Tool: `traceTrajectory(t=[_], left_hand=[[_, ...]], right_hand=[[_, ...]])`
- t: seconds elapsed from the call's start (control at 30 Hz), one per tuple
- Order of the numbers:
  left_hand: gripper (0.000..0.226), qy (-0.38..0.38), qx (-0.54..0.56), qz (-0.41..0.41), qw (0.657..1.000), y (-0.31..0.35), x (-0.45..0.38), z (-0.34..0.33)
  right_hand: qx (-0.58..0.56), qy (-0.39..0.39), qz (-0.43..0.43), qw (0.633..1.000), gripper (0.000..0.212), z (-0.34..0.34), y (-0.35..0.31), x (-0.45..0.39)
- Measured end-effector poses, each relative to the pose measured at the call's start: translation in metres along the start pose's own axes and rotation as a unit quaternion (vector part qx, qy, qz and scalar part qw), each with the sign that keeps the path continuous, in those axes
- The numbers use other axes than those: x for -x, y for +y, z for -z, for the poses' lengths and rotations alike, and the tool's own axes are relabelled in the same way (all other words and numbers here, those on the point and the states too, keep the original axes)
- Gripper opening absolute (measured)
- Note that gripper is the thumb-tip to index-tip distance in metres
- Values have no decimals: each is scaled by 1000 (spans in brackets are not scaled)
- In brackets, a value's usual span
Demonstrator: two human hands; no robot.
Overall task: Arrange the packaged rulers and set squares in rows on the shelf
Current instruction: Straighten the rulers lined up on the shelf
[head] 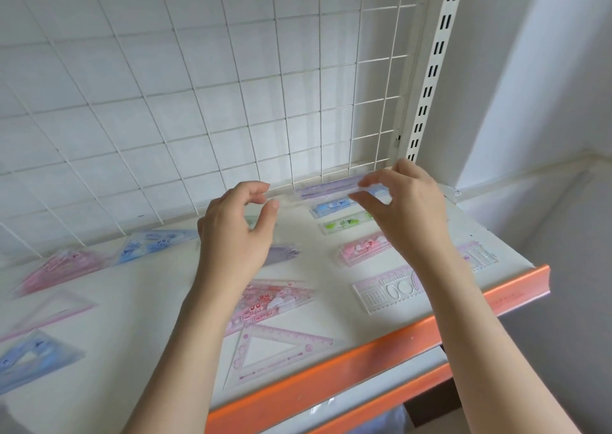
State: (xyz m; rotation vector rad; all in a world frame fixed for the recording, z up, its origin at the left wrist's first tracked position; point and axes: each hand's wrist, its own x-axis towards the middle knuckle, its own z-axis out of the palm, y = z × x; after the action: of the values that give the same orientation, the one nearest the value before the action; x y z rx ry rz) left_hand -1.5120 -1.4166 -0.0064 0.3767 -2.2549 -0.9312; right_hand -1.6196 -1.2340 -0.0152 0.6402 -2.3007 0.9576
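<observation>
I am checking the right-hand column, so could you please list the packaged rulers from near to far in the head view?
Lilac stencil ruler → pink ruler → green ruler → blue ruler → purple ruler, pinched by the right hand.

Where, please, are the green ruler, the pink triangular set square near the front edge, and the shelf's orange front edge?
green ruler [346, 225], head view, middle of its printed face.
pink set square [281, 351], head view, its lower bar.
orange front edge [364, 364], head view, bare strip.
</observation>
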Motion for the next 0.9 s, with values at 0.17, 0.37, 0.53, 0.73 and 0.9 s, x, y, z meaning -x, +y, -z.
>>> traceTrajectory(t=[0.17,0.37,0.53,0.73,0.9], left_hand=[[10,35,18,8,999,-4,9,6],[11,22,-8,11,1000,-11,9,5],[10,4,-16,29,999,-22,12,1],[13,-4,-30,46,999,-29,6,1],[14,2,-43,50,998,-31,-2,2]], right_hand=[[-20,-30,39,999,12,-8,1,0],[21,-147,48,988,21,-21,5,-8],[72,-191,59,977,43,-37,22,-25],[106,-248,74,960,44,-52,35,-55],[124,-343,80,928,43,-58,38,-82]])
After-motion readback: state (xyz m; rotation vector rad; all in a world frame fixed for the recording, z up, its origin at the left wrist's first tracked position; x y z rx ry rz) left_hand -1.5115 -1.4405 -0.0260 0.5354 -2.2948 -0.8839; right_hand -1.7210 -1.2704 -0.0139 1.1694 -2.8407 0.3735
